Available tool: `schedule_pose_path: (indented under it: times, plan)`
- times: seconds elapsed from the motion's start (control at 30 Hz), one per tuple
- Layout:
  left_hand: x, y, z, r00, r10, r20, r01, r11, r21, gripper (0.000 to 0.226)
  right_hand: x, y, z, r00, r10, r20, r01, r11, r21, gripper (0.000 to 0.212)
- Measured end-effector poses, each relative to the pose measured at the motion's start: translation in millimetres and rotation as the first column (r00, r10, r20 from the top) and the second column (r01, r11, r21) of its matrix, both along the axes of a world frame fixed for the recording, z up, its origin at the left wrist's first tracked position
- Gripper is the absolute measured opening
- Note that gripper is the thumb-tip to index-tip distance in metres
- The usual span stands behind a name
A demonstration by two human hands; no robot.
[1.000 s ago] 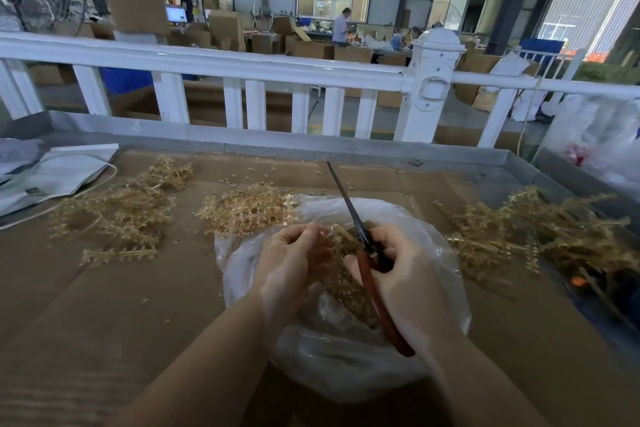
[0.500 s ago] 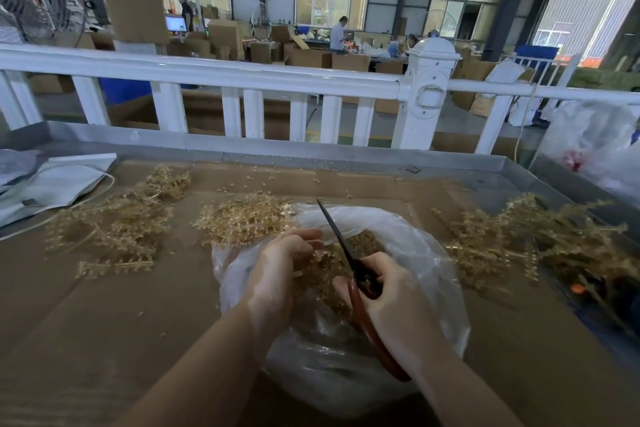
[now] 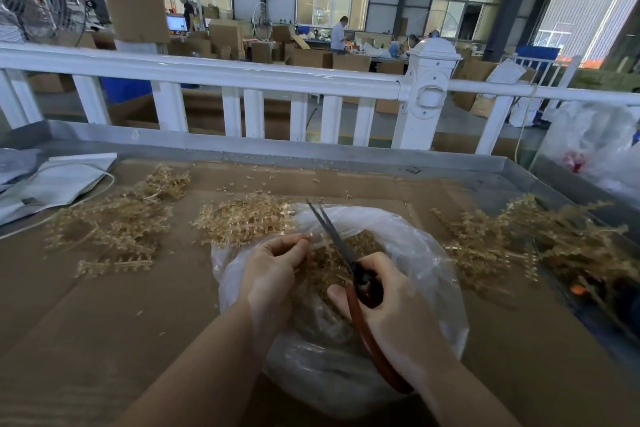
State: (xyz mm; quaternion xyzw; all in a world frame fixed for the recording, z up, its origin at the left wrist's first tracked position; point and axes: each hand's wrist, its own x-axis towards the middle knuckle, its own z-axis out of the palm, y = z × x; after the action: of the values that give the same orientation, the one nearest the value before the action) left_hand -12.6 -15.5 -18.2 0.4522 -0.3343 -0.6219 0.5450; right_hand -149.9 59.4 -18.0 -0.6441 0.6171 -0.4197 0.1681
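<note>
Head view: I see the left hand [image 3: 273, 274] pinching a small golden plastic sprig [image 3: 310, 238] over the clear plastic bag [image 3: 422, 253] at centre frame. The right hand [image 3: 391, 315] is curled round the red-handled, dark-bladed scissors [image 3: 341, 246], with the blades slightly apart, the tips pointing to 11 o'clock and just beside the sprig. I judge the step to be snipping pieces into the bag; next, the blades need to cross the stem and close, clear of the left fingertips. A heap of golden sprigs [image 3: 114, 229] lies at 9 o'clock.
</note>
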Motion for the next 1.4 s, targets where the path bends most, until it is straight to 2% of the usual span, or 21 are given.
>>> schedule_pose_path:
  times: [0.2,0.5,0.6,0.73,1.2,1.33,1.4]
  plan:
    - [3.1,-4.3,1.0,0.985,-0.04,-0.17,0.055,0.995,0.085,0.014,2.1,3.0,0.1,0.98,0.002,-0.197,-0.006,1.0,-0.019,0.033]
    - [0.2,-3.7,-1.1,0.979,-0.111,-0.174,0.127,0.988,0.083,0.033,1.2,1.5,0.0,0.955,-0.009,-0.298,0.007,1.0,-0.007,0.033]
    - [-0.6,-3.6,-1.0,0.973,-0.118,-0.198,0.137,0.987,0.085,0.019,0.2,0.9,0.0,0.954,0.004,-0.298,0.001,1.0,0.017,0.032]
    - [-0.5,-4.4,-1.7,0.973,-0.119,-0.196,0.136,0.988,0.075,0.015,-0.8,-0.6,-1.1,0.948,0.011,-0.318,-0.001,0.999,0.033,0.034]
    - [-0.1,-5.3,-9.3,0.981,-0.102,-0.168,0.118,0.989,0.091,0.017,-0.1,-2.1,1.0,0.967,0.014,-0.256,0.012,0.995,0.1,0.033]
    - [-0.1,-3.4,-7.4,0.979,-0.104,-0.176,0.116,0.991,0.061,0.016,-0.5,-0.2,3.3,0.977,-0.017,-0.212,0.029,0.998,0.057,0.031]
    - [1.3,-4.3,-5.7,0.969,-0.083,-0.233,0.098,0.994,0.054,0.014,-4.4,-0.1,6.1,0.982,-0.071,-0.174,0.076,0.997,0.024,0.029]
